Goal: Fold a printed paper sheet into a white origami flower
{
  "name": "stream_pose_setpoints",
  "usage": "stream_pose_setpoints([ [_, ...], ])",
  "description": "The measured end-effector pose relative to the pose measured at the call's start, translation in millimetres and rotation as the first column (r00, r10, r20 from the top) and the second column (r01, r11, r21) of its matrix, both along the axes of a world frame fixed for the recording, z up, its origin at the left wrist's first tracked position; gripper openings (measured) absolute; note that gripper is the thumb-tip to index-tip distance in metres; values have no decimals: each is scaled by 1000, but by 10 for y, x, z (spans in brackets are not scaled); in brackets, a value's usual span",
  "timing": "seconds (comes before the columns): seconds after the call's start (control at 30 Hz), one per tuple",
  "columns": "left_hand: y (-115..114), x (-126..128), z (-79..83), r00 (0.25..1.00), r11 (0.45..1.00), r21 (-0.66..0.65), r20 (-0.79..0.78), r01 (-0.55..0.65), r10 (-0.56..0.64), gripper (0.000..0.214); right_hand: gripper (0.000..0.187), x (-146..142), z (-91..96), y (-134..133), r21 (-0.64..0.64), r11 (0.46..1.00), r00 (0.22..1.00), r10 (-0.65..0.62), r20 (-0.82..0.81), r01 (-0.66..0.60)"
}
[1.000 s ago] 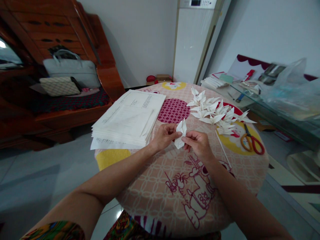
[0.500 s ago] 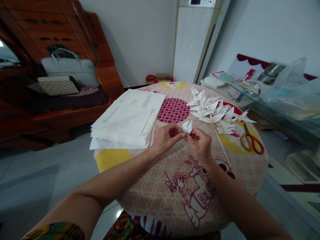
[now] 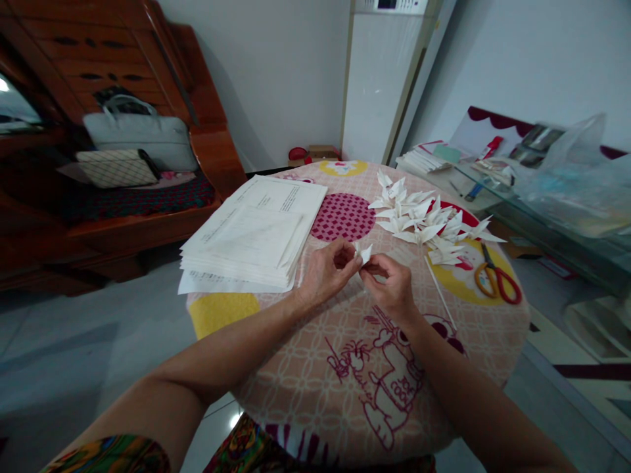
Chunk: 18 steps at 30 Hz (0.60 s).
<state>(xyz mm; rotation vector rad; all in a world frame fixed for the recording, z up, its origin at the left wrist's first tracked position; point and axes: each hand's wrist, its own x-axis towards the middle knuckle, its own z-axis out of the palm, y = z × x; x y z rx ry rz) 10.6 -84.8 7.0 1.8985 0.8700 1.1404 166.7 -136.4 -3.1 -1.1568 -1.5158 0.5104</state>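
Observation:
Above the middle of the cloth-covered table (image 3: 296, 368), a small piece of folded white paper (image 3: 364, 253) sits between my two hands. My left hand (image 3: 329, 268) pinches it from the left with thumb and forefinger. From the right, my right hand (image 3: 390, 282) grips its lower edge, fingers closed. The fingers cover the paper's lower part. Beyond my right hand lies a cluster of white folded-paper pieces with pointed tips (image 3: 419, 213). A thin white stick (image 3: 440, 292) rests just right of that hand.
A thick stack of printed paper (image 3: 241, 240) lies left of my hands. Scissors (image 3: 495, 272) with orange and red handles lie near the table's right edge. A glass-topped stand (image 3: 557, 256) with a plastic bag (image 3: 572, 177) is at the right; a wooden bench (image 3: 142, 226) is at the left.
The folded paper has turned and tipped between my fingers, shifting slightly left. My right hand has moved a little left and its fingers have changed their hold. The things on the table stay put.

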Motion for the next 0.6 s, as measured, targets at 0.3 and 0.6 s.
stream_pose_setpoints([
  [0.3, -20, 22, 19, 995, 998, 54, -95, -32, 37, 8, 14, -26, -2, -24, -52, 995, 991, -91, -101, 86],
  [0.6, -58, 40, 44, 997, 997, 33, -53, -63, 65, 13, 8, -8, -81, 3, -58, 987, 981, -158, -115, 152],
])
